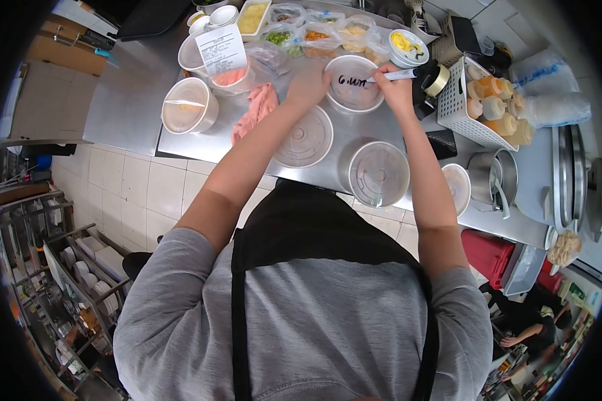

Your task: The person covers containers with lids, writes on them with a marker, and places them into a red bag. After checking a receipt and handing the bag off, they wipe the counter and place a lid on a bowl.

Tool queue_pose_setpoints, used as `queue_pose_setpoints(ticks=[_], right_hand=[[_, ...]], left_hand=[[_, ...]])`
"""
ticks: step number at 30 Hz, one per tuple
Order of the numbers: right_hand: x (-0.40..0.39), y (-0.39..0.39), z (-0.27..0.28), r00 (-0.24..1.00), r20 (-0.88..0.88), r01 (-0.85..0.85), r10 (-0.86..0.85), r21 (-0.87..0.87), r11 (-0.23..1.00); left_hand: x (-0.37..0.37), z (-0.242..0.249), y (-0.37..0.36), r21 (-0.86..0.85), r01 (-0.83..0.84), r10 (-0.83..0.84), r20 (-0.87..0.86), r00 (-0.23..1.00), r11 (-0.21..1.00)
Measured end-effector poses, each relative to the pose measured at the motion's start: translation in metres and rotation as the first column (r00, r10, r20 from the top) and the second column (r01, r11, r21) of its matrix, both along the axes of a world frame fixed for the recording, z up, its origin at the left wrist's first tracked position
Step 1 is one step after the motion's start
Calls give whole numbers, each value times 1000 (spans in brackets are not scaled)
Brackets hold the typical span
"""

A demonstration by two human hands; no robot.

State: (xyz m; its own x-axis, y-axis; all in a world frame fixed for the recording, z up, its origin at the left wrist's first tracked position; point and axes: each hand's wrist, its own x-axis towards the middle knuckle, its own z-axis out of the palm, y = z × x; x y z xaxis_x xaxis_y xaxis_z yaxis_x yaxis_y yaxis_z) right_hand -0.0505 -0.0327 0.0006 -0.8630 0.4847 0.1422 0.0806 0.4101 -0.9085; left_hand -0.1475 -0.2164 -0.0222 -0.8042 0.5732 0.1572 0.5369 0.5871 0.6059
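On the metal counter, a round takeaway bowl (354,100) with a clear lid has black handwriting across its top. At its left rim, my left hand (308,85) holds the bowl steady, its fingers slightly blurred. My right hand (396,90) grips a white marker pen (401,75), whose tip points left at the end of the writing. Closer to my body are a second lidded bowl (306,137), under my left forearm, and a third lidded bowl (379,174) beside my right forearm. A crumpled pink cloth (255,110) lies left of my left hand.
A lidded tub (190,105) and a printed receipt (221,50) are at the left. Bags of chopped food (318,40) line the back. A white basket (456,110) of sauce bottles and a steel pot (491,175) stand right. Another person (528,324) is at lower right.
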Motion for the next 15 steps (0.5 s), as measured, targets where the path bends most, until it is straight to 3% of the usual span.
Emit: queue_pose_setpoints(ticks=[3,5,9,12,15], right_hand=[[0,2,-2,1000,22,1,-4,116,993],[2,1,-3,999,-4,36,-36,-53,998],[4,1,-5,997,-56,58,-62,-66,996],[6,0,3,998,62,13,-15,35,999],[9,0,1,997,-20,74,-77,-97,992]], left_hand=[[1,1,-1,-2,-2,2,-2,1000,1000],[2,4,-1,-1,-1,1,5,1000,1000],[3,5,-1,31,4,-4,0,1000,1000],[1,6,0,-4,-12,12,18,1000,1000],[4,5,0,2,-24,24,-14,1000,1000]])
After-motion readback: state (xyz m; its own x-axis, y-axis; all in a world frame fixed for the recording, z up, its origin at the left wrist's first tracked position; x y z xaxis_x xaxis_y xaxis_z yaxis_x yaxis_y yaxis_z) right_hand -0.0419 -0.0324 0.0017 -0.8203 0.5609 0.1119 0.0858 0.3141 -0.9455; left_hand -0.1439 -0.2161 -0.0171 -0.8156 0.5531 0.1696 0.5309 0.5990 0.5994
